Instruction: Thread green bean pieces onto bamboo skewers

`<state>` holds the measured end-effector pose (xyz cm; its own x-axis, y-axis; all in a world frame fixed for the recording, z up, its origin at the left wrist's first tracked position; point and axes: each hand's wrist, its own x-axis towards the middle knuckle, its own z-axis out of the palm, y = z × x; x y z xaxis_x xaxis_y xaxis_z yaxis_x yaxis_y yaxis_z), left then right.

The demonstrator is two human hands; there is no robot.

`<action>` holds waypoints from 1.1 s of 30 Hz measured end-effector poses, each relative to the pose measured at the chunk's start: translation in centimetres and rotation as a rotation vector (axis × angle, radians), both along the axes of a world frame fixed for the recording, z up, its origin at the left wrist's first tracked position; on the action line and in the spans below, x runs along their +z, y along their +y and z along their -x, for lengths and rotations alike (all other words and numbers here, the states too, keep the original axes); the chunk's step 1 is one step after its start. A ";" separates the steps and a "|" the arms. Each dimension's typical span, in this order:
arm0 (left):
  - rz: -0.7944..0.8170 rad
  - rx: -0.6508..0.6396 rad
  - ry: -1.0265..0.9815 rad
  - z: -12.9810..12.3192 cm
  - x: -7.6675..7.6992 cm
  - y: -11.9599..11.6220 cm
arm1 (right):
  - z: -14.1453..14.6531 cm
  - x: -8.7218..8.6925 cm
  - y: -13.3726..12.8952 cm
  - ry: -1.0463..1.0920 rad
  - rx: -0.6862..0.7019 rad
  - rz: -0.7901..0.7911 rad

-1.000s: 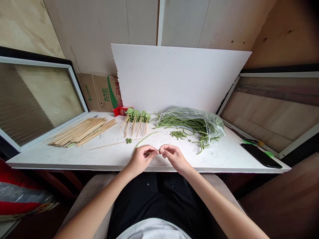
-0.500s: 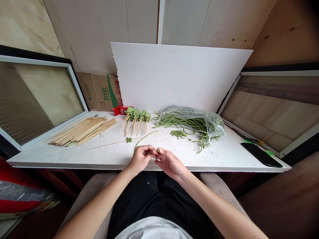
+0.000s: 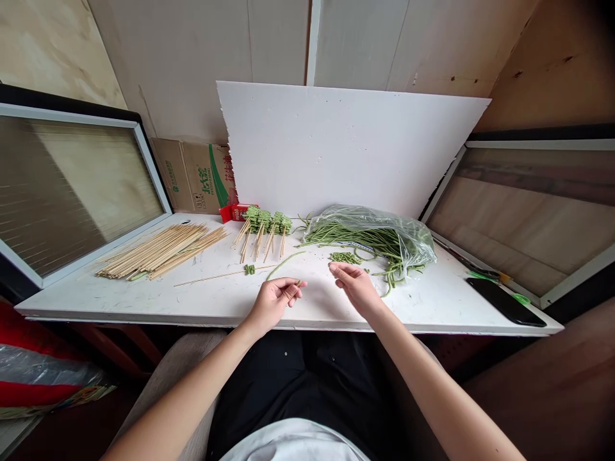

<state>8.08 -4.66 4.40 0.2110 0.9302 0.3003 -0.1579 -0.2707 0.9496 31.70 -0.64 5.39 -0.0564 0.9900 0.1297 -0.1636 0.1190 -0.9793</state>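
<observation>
My left hand (image 3: pixel 273 304) is closed in a pinch on a long green bean (image 3: pixel 284 260). One tip of the bean pokes out at the fingertips, and its length curves away over the table behind the hand. My right hand (image 3: pixel 354 285) is apart from the left, above the table just in front of a small heap of bean ends (image 3: pixel 344 257). Its thumb and fingertips are pressed together; whatever is between them is too small to make out. Left of the bean lies a single skewer (image 3: pixel 211 278) with a short bit of folded bean (image 3: pixel 249 269) by it.
Loose bamboo skewers (image 3: pixel 158 250) lie at the left. Finished bean skewers (image 3: pixel 264 221) rest near a red packet (image 3: pixel 234 213) and a cardboard box (image 3: pixel 192 176). A plastic bag of long beans (image 3: pixel 369 230) lies at the back right. A black phone (image 3: pixel 504 301) is at the right edge.
My right hand has parted from the left and moved right and forward, toward the small heap of bean ends. The left hand keeps its pinch on the bean, almost in place.
</observation>
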 end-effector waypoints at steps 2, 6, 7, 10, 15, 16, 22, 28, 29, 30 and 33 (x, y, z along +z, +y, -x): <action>0.002 0.002 0.004 0.1 -0.2 0.2 | -1.7 0.2 1.1 -0.125 -0.091 -0.028; 0.016 -0.009 0.006 0.1 -0.6 0.5 | -4.8 0.1 3.8 -0.371 -0.240 -0.082; 0.021 -0.016 0.007 0.1 -0.7 0.5 | -5.4 0.0 4.5 -0.435 -0.273 -0.093; 0.033 -0.019 0.016 0.1 -0.8 0.6 | -6.7 -0.3 6.7 -0.629 -0.349 -0.112; 0.047 0.021 0.030 -0.1 -0.8 0.7 | -7.6 -0.7 9.3 -0.834 -0.445 -0.059; 0.049 0.020 0.031 -0.1 -0.8 0.8 | -7.7 -0.8 9.7 -0.867 -0.454 -0.049; 0.088 0.019 0.026 -0.1 -0.9 1.0 | -8.1 -0.7 10.4 -1.066 -0.530 0.087; 0.118 0.033 -0.023 -0.4 -1.0 1.0 | -4.8 0.6 6.2 -0.857 -0.318 -0.181; 0.119 0.037 -0.032 -0.4 -1.0 1.0 | -3.7 0.8 4.9 -0.779 -0.213 -0.230; 0.120 0.041 -0.040 -0.5 -1.1 1.0 | -2.5 0.9 3.7 -0.703 -0.120 -0.265; 0.117 0.031 -0.030 -0.5 -1.2 0.8 | 0.8 1.0 0.3 -0.514 0.130 -0.254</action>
